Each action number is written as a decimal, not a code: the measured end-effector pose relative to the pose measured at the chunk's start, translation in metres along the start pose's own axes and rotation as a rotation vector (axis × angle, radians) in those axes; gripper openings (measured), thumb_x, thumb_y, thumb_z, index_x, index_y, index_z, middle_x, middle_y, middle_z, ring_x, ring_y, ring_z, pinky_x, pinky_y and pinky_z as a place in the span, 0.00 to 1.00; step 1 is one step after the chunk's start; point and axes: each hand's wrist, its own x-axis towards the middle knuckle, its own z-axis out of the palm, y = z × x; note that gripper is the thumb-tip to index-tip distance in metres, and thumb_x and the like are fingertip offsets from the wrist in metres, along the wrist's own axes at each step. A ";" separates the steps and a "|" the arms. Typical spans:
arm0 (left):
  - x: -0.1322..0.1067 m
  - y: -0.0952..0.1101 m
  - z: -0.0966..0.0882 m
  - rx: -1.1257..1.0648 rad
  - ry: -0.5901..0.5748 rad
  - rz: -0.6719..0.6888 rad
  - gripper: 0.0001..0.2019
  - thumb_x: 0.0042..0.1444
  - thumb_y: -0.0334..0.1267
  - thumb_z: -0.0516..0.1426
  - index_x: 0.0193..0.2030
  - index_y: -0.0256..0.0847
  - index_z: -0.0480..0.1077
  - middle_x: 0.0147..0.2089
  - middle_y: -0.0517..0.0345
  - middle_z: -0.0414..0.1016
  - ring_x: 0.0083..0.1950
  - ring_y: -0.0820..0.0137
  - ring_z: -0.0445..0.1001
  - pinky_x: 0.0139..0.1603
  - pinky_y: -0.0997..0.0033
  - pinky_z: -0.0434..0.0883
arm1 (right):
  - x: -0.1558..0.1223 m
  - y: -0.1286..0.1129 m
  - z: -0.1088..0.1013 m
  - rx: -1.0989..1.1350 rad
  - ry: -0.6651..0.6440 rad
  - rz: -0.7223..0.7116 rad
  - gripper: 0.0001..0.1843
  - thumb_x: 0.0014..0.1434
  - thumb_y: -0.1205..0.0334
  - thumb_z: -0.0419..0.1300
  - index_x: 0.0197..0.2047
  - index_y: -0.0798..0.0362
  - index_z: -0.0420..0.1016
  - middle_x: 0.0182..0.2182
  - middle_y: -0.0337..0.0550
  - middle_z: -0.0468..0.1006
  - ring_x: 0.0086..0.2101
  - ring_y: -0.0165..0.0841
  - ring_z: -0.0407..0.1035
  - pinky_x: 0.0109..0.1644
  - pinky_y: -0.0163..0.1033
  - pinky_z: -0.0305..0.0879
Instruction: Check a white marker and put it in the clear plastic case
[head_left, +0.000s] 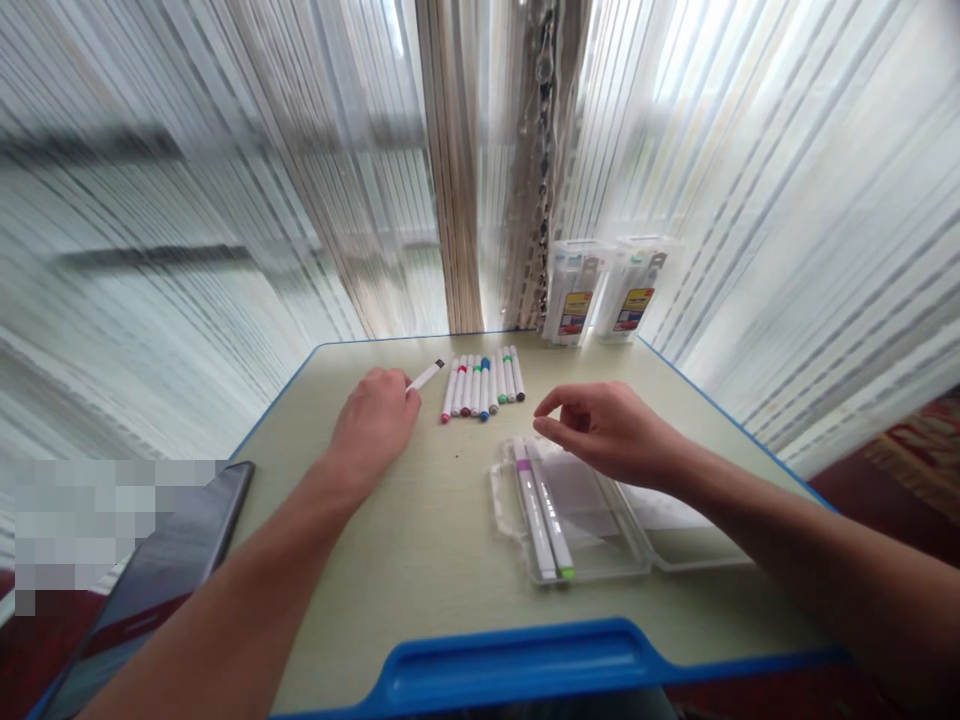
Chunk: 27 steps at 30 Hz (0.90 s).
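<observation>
My left hand (379, 415) is closed around a white marker (426, 377) with a dark end that points up and right. The marker is just left of a row of several white markers (480, 385) with pink, red, green, blue and black parts. My right hand (600, 425) hovers over an open clear plastic case (645, 550). Its fingers are curved, thumb and forefinger slightly apart, with nothing visible between them. Inside the case's left half, a marker with a purple band (534, 510) lies beside a marker with a light green end (555, 515).
Two clear plastic boxes (574, 295) with colourful labels stand at the table's back right. A dark tablet-like device (191, 560) lies at the left edge. The pale table (420, 560) has a blue rim (517, 650). String curtains (457, 200) hang behind it.
</observation>
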 end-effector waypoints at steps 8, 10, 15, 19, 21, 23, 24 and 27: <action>-0.028 0.034 -0.004 -0.416 0.199 0.465 0.12 0.68 0.36 0.48 0.49 0.36 0.70 0.47 0.47 0.71 0.44 0.64 0.74 0.49 0.62 0.74 | 0.004 0.007 0.001 0.512 0.103 0.221 0.24 0.67 0.44 0.53 0.51 0.57 0.71 0.28 0.44 0.78 0.20 0.29 0.68 0.20 0.34 0.59; -0.036 0.041 -0.005 -0.472 0.193 0.536 0.11 0.68 0.34 0.48 0.49 0.36 0.70 0.48 0.47 0.70 0.44 0.65 0.74 0.48 0.63 0.74 | 0.006 0.006 0.001 0.729 0.135 0.239 0.24 0.67 0.43 0.51 0.50 0.56 0.70 0.26 0.42 0.76 0.18 0.29 0.67 0.17 0.33 0.58; -0.040 0.043 -0.006 -0.511 0.235 0.554 0.09 0.66 0.30 0.51 0.49 0.35 0.70 0.47 0.48 0.70 0.46 0.67 0.74 0.51 0.65 0.73 | 0.007 0.002 0.003 0.865 0.180 0.163 0.17 0.62 0.49 0.62 0.37 0.57 0.73 0.17 0.33 0.67 0.15 0.24 0.58 0.14 0.31 0.52; -0.038 0.041 -0.003 -0.576 0.210 0.489 0.07 0.64 0.31 0.54 0.46 0.38 0.71 0.45 0.51 0.73 0.44 0.67 0.75 0.48 0.66 0.73 | 0.005 0.001 0.003 0.864 0.211 0.133 0.15 0.60 0.51 0.64 0.36 0.56 0.74 0.20 0.35 0.71 0.16 0.24 0.60 0.16 0.32 0.55; -0.037 0.042 -0.002 -0.638 0.161 0.459 0.06 0.64 0.33 0.55 0.45 0.38 0.72 0.43 0.53 0.76 0.41 0.67 0.76 0.45 0.67 0.73 | 0.005 0.001 0.002 0.878 0.227 0.128 0.14 0.59 0.52 0.65 0.36 0.56 0.75 0.22 0.37 0.72 0.17 0.25 0.62 0.16 0.32 0.57; -0.037 0.043 -0.001 -0.692 0.105 0.430 0.07 0.64 0.36 0.55 0.45 0.39 0.72 0.40 0.55 0.78 0.37 0.68 0.76 0.41 0.69 0.72 | 0.005 0.001 0.002 0.896 0.239 0.119 0.14 0.58 0.53 0.66 0.36 0.56 0.75 0.23 0.38 0.73 0.18 0.26 0.64 0.16 0.33 0.58; -0.037 0.043 -0.001 -0.705 0.080 0.416 0.08 0.65 0.37 0.55 0.45 0.39 0.73 0.38 0.56 0.78 0.36 0.69 0.75 0.39 0.70 0.71 | 0.005 0.001 0.001 0.906 0.245 0.114 0.13 0.58 0.53 0.66 0.36 0.56 0.75 0.23 0.38 0.73 0.18 0.26 0.64 0.16 0.33 0.58; -0.037 0.043 -0.001 -0.711 0.043 0.389 0.11 0.65 0.43 0.54 0.43 0.39 0.74 0.31 0.60 0.76 0.30 0.71 0.72 0.32 0.73 0.66 | 0.005 0.000 0.001 0.936 0.266 0.097 0.12 0.58 0.54 0.66 0.37 0.56 0.75 0.24 0.38 0.74 0.18 0.26 0.64 0.16 0.33 0.59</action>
